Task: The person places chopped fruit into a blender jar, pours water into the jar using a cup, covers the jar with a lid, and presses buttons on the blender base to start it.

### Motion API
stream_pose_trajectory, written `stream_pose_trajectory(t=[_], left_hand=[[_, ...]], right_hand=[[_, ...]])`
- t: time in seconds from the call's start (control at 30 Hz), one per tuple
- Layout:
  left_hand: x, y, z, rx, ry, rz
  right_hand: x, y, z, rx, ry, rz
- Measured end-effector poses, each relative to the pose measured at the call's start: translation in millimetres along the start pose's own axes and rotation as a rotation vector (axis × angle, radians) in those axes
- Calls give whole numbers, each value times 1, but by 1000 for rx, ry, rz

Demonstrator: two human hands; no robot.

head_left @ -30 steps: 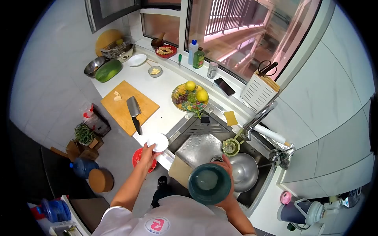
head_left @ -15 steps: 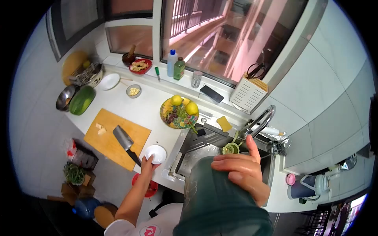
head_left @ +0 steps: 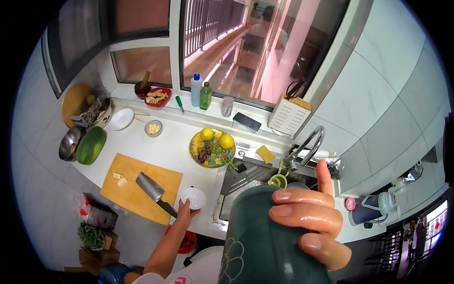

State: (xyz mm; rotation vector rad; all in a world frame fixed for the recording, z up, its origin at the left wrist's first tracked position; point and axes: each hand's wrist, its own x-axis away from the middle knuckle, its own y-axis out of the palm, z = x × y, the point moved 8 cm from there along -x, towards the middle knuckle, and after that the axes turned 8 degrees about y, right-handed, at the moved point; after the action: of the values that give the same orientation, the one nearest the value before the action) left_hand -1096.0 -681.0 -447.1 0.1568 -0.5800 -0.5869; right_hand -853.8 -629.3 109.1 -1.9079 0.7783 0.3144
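Note:
My left hand point(head_left: 186, 211) is closed on the rim of a small white bowl point(head_left: 195, 199) at the counter's front edge, left of the sink. Close to the camera, my right hand point(head_left: 314, 217) has its fingers wrapped round the side of a large dark green container point(head_left: 265, 241), which hides much of the sink point(head_left: 218, 210). To the left of the white bowl, a cleaver point(head_left: 152, 188) lies on a wooden cutting board point(head_left: 125, 189) beside a few pale pieces point(head_left: 122, 181). A patterned plate point(head_left: 195, 156) of lemons and grapes is behind the bowl.
A faucet point(head_left: 318, 142) and a knife block point(head_left: 289, 116) are at the back right. A green melon point(head_left: 91, 146) and a metal bowl point(head_left: 67, 142) sit far left. Bottles point(head_left: 205, 97) and a phone point(head_left: 247, 121) lie along the windowsill. Below the counter is a red basin point(head_left: 189, 242).
The green container has come up from over the sink towards the camera, its side now showing instead of its open top. The view has shifted; my left hand still holds the white bowl.

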Motion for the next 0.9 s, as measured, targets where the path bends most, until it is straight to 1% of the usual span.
stream_pose_trajectory(t=[0.03,0.1,0.2,0.3,0.4,0.43,0.5,0.53,0.6,0.67,0.77,0.9], left_hand=[[-4,-2,-4,4,-16,0],[-19,-8,-24,35,-80,-50],[-31,-9,-32,87,-100,-35],[-29,-3,-27,152,-105,5],[-9,12,0,143,-106,1],[-9,14,2,141,-100,-2],[-18,13,-1,150,-95,-7],[-22,13,-3,151,-91,-13],[-33,13,-7,152,-81,-25],[-45,13,-13,148,-70,-35],[-58,12,-20,146,-56,-40],[-35,22,9,106,-82,-18]], right_hand=[[2,-1,-10,-58,-87,197],[6,-5,-23,-114,-178,394],[7,-6,-28,-79,-186,453],[6,-6,-29,-91,-202,416],[3,-17,-19,-91,-224,443],[-2,-20,-15,-9,-394,232],[2,-13,-20,74,-557,16],[-4,-12,-14,23,-361,-53],[-6,7,-11,-27,-162,-122],[3,-5,-25,-136,-210,515],[-2,-4,-22,-115,-212,513],[-1,2,3,-147,-235,461]])
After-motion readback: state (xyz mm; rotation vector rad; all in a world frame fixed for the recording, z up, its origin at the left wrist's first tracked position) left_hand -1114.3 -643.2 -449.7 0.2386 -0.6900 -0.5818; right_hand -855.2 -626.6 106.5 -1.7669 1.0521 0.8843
